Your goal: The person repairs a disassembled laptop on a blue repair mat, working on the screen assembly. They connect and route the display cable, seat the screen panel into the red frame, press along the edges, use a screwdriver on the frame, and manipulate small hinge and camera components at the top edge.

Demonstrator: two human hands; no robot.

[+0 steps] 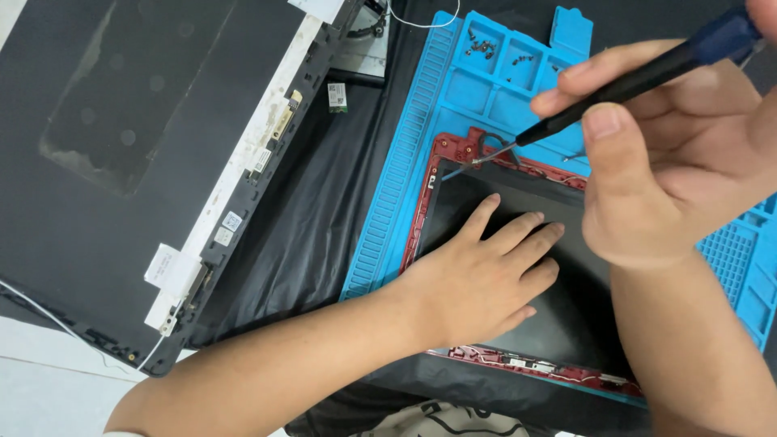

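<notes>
Workspace is a black plastic sheet (324, 218) with a blue silicone repair mat (405, 178) on top — its little top compartments (506, 57) hold small dark screws. A red-framed laptop screen panel (566, 307) lies on the mat. Left hand (486, 275) is pressed flat on it, fingers spread; right hand (672, 154) is pinching a black-and-blue screwdriver (639, 77), tip at the panel's upper-left hinge corner. A dark grey laptop lid (121, 162) lies off to the left.
</notes>
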